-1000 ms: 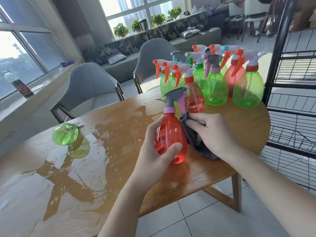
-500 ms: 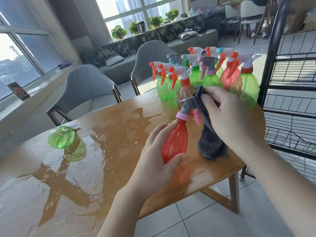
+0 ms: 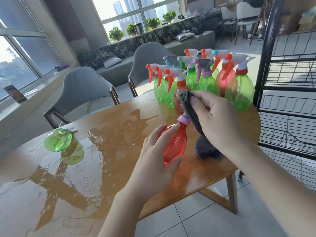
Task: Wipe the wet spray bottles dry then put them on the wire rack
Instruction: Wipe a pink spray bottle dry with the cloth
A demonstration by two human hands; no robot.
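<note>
Gripping red bottle (image 3: 173,144) – left hand (image 3: 153,161); right hand (image 3: 217,117) cloth-wrapped (image 3: 189,112) above.

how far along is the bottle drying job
Early, it seems. Nothing shows on the wire rack shelves in view. In hand: the left hand grips a red bottle while the right hand wraps a grey cloth over its sprayer. Left: the standing bottles, the tipped green bottle.
</note>
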